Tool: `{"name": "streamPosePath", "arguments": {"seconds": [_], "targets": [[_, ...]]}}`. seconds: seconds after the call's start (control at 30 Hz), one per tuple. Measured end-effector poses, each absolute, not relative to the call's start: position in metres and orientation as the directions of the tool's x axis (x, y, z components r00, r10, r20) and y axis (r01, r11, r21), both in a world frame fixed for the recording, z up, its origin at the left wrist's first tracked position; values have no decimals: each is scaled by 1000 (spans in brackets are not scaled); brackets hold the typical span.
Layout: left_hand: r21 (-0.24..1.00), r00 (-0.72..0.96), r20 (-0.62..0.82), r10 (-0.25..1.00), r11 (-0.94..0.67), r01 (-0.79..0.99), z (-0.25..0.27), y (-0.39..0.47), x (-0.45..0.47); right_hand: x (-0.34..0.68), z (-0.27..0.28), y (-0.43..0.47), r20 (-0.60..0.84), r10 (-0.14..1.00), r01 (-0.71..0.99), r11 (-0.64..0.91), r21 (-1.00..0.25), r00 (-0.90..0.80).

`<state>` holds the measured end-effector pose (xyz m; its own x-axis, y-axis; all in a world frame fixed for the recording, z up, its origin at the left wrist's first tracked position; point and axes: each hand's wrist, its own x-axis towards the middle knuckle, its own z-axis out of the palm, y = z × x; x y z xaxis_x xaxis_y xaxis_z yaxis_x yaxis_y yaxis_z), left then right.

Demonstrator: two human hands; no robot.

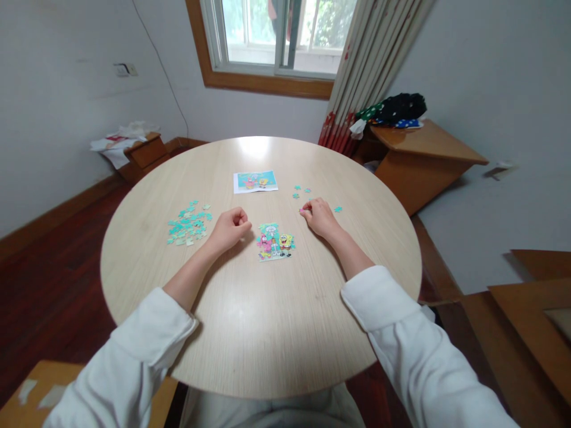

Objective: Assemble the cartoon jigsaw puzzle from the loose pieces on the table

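Note:
A partly joined jigsaw puzzle (pixel 273 242) with pink, yellow and teal cartoon figures lies on the round table between my hands. My right hand (pixel 322 217) is up and to the right of it, its fingers pinched on a small pink puzzle piece (pixel 302 211). Several loose teal pieces (pixel 296 195) lie just beyond that hand, and one teal piece (pixel 338 209) is to its right. My left hand (pixel 231 229) rests left of the puzzle with its fingers curled in; whether anything is inside is hidden. To its left spreads a pile of teal and pale green pieces (pixel 188 224).
A printed picture sheet (pixel 256 182) lies toward the far side of the round wooden table (pixel 250 333). Behind the table are a window (pixel 276 35) and a curtain (pixel 366 53). A wooden cabinet (pixel 419 154) with folded cloth on top stands at the right.

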<state>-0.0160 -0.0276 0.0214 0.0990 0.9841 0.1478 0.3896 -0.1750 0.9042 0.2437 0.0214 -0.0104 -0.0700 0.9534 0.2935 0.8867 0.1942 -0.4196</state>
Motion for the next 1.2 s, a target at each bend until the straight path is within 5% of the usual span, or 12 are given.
{"name": "streamPosePath", "arguments": {"seconds": [0.47,0.73,1.2], "targets": [[910,109,135,985,-167,380,21,-28,-16,239,-14,20,343,934,801,277,-531,-96],[911,109,128,986,-160,380,23,-30,-14,215,-4,5,284,906,837,406,-367,-315],[910,116,127,985,-163,381,21,-28,-14,209,10,2,204,953,835,297,-463,-225]]}}
